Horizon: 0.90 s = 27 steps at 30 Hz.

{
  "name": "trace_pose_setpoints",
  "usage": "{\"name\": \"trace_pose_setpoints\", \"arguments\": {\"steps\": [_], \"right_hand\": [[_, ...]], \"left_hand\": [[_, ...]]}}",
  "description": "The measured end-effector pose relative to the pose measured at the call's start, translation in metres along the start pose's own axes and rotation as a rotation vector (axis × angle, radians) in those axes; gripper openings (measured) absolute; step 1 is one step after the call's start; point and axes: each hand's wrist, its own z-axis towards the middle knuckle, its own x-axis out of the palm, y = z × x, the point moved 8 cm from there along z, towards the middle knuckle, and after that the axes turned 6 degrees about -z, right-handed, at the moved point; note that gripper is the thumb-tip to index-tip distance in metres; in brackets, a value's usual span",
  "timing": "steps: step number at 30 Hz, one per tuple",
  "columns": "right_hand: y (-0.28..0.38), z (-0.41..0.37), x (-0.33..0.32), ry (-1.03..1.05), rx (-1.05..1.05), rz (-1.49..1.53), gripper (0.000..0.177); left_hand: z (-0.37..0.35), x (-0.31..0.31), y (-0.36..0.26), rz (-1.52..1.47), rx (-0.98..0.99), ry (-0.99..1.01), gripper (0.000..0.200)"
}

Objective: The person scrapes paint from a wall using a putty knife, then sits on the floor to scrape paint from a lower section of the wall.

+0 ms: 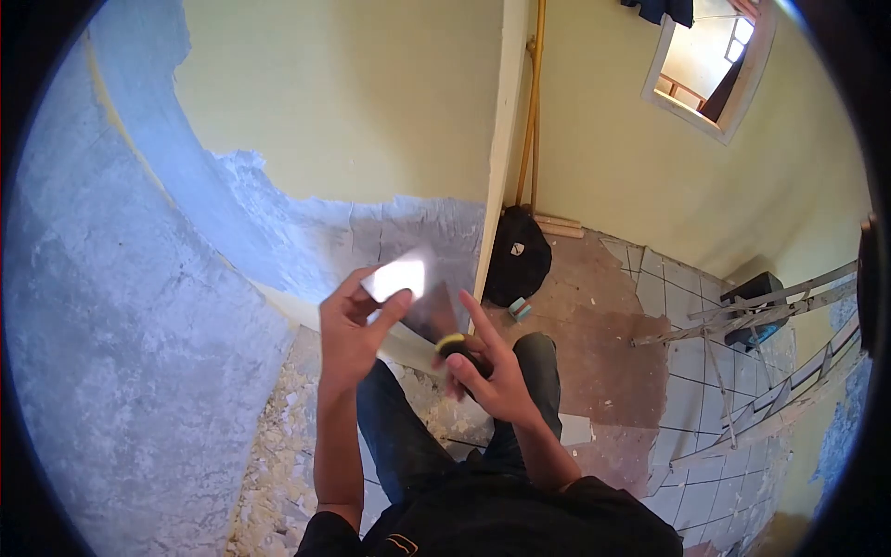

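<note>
My left hand pinches a thin flat plate between thumb and fingers. The plate throws back a bright glare, and I cannot tell what kind it is. In my right hand is a putty knife with a black and yellow handle, its index finger stretched out along the blade side. The knife's blade points up and to the left, close beside the plate and slightly smeared by motion. Both hands are held up over my knees, before the wall's scraped lower part.
Flakes of old paint litter the floor along the left wall. A black bag rests in the corner by yellow poles. On the right, a wooden ladder lies near a dark container. A small blue-white object is on the floor.
</note>
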Motion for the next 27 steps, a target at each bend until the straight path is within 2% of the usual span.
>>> {"name": "trace_pose_setpoints", "arguments": {"steps": [1,4,5,6,8,9,11,13,15,17,18,20,21,25,27], "right_hand": [[0.001,0.000,-0.003,-0.021,-0.122,-0.016,0.068],[0.007,0.003,-0.028,-0.073,-0.243,0.122,0.069],[0.010,0.001,-0.030,-0.036,-0.231,0.209,0.057],[0.015,-0.001,-0.031,-0.037,-0.231,0.207,0.057],[0.017,-0.004,-0.026,0.037,-0.143,0.457,0.048],[0.013,-0.007,-0.027,0.037,-0.142,0.455,0.048],[0.010,-0.017,-0.025,0.086,-0.289,0.200,0.031],[0.044,-0.034,0.002,0.290,-0.344,0.156,0.013],[0.075,-0.066,0.051,0.919,-0.554,0.106,0.012],[0.093,-0.101,0.087,1.151,-0.800,0.246,0.014],[0.091,-0.098,0.095,1.148,-0.791,0.253,0.014],[0.083,-0.108,0.112,1.396,-0.757,0.238,0.016],[0.087,-0.104,0.110,1.340,-0.813,0.255,0.016],[0.090,-0.097,0.107,1.206,-0.761,0.124,0.012],[0.093,-0.069,0.086,0.757,-0.523,0.431,0.009]], "left_hand": [[-0.004,-0.013,0.003,0.010,-0.016,-0.049,0.024],[-0.010,-0.055,0.000,0.069,0.023,-0.192,0.021],[-0.012,-0.066,-0.003,0.061,0.057,-0.238,0.022],[-0.014,-0.075,-0.005,0.085,0.057,-0.291,0.022],[-0.018,-0.092,-0.009,0.115,0.095,-0.334,0.021],[-0.020,-0.099,-0.008,0.114,0.094,-0.334,0.021],[-0.024,-0.112,-0.007,0.171,0.096,-0.376,0.029],[-0.028,-0.113,-0.008,0.179,0.110,-0.395,0.024],[-0.027,-0.112,-0.008,0.186,0.118,-0.417,0.019],[-0.027,-0.109,-0.006,0.182,0.111,-0.405,0.018],[-0.027,-0.110,-0.006,0.182,0.101,-0.408,0.018],[-0.027,-0.108,-0.010,0.222,0.099,-0.380,0.018],[-0.027,-0.106,-0.012,0.202,0.127,-0.366,0.017],[-0.033,-0.112,-0.004,0.200,0.100,-0.366,0.016],[-0.034,-0.109,0.004,0.203,0.073,-0.326,0.018]]}}
